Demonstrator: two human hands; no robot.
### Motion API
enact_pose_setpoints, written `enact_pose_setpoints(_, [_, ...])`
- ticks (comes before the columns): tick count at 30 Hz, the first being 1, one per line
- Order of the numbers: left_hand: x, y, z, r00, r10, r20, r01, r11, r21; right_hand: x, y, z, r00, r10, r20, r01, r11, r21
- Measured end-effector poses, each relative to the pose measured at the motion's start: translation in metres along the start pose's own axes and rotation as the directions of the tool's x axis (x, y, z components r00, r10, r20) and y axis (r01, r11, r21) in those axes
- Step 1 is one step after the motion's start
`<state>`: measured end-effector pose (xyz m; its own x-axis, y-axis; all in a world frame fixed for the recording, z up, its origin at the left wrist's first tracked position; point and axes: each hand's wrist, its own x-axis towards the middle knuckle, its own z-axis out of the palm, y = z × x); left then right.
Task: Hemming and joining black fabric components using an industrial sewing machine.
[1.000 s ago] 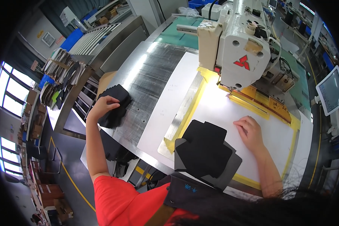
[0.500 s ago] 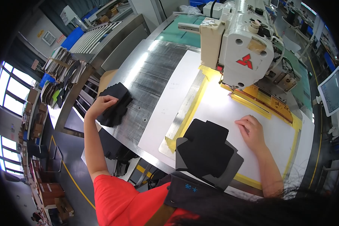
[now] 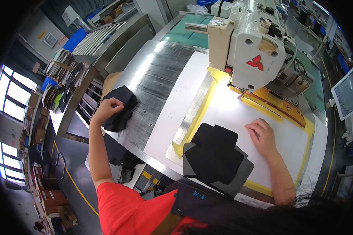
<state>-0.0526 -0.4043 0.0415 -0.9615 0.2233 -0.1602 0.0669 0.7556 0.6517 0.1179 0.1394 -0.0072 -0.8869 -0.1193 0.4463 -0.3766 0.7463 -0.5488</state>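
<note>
Factory floor spreads out on all sides, with windows far off beyond the left hand and rows of workstations behind the machine. Directly under both hands runs a brushed metal worktable (image 3: 161,78), its far half bare and streaked with light. At the table's left edge the left hand (image 3: 107,109) is curled closed on a stack of black cut fabric pieces (image 3: 121,107), fingers clamped over the near corner of the top piece; the stack sits partly over the table rim. Just beyond that hand, off the table, stands a rack stuffed with bundled material samples (image 3: 62,78). Between the two hands lies a white sheet (image 3: 176,113), and beside it a flat metal bar (image 3: 194,113) runs toward the machine. The right hand (image 3: 262,137) lies flat and open, palm down, fingers slightly spread, on a white panel framed in yellow tape (image 3: 239,113), holding nothing. Just left of that hand and nearer the body, a second pile of black shaped pieces (image 3: 215,156) rests on the panel's near corner, with a grey layer showing at its lower edge. Straight ahead of the right hand stands a large white industrial sewing machine (image 3: 251,47), its head overhanging the panel. Far to the right of that hand a small monitor (image 3: 346,96) stands on an arm.
</note>
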Motion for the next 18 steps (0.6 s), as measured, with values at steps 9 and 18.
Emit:
enact_pose_setpoints(9, [-0.007, 0.078, -0.015, 0.769, 0.224, -0.598, -0.073, 0.961, 0.266, -0.003, -0.001, -0.001, 0.999, 0.027, 0.018, -0.027, 1.0, -0.002])
enact_pose_setpoints(18, [0.03, 0.184, 0.17, 0.919, 0.073, 0.388, 0.102, 0.905, -0.413, 0.006, -0.008, 0.017, 0.97, -0.242, 0.036, 0.244, 0.945, -0.219])
